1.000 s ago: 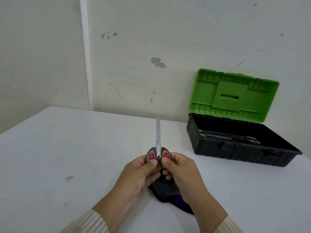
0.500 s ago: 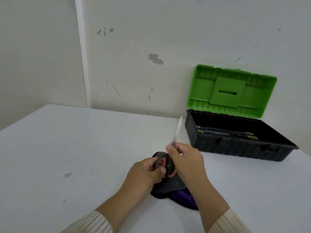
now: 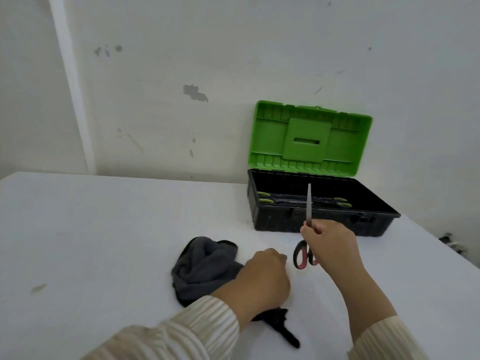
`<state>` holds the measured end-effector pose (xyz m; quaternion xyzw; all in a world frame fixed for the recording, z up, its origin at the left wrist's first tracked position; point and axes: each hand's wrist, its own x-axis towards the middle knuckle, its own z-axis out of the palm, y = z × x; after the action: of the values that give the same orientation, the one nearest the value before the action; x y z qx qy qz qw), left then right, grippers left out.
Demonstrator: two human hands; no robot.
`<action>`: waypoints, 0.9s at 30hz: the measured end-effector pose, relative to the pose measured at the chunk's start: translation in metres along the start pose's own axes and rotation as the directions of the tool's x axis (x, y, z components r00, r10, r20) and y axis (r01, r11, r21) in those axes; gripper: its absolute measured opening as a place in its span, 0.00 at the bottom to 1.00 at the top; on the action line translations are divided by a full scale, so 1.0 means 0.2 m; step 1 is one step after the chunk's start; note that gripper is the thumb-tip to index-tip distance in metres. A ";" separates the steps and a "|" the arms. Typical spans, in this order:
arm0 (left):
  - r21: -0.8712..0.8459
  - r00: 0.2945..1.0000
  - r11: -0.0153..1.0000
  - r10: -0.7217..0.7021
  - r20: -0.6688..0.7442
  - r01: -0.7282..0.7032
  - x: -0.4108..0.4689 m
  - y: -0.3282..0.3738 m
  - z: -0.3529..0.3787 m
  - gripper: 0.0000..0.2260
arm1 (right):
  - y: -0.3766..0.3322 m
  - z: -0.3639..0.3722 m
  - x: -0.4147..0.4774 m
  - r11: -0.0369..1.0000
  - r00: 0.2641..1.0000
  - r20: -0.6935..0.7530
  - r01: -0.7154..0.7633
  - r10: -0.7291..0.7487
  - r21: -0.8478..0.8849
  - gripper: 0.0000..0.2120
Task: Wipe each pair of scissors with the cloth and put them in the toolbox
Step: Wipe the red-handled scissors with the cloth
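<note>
My right hand (image 3: 331, 246) pinches a pair of red-and-black-handled scissors (image 3: 308, 203) near the pivot, blades pointing up, handles hanging below the fingers. They hover just in front of the open toolbox (image 3: 280, 220), a black tub with a green lid standing up. Inside the tub lie scissors with green handles (image 3: 265, 198). My left hand (image 3: 262, 279) rests with curled fingers on the right edge of the crumpled dark grey cloth (image 3: 205, 266) on the white table; whether it grips the cloth is hidden.
The white table (image 3: 104, 242) meets a scuffed white wall at the back. The toolbox stands against that wall at the right. The table's right edge runs diagonally past the box.
My left hand let go of the scissors' handles and dropped onto the cloth. My right hand carried the scissors to the right, toward the toolbox. The camera has tilted and shifted.
</note>
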<state>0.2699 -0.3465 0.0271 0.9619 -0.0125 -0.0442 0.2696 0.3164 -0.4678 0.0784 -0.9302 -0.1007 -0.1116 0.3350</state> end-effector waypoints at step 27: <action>0.176 0.952 0.983 0.001 -0.305 0.056 0.43 0.10 0.24 0.23 | 0.63 -0.18 1.06 0.778 0.876 0.449 0.158 0.173 -0.608 0.13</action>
<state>0.3511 -0.3918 -0.0102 0.9779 0.0386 0.1016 0.1785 0.5465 -0.5616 0.0884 -0.9857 -0.1339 0.0975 -0.0299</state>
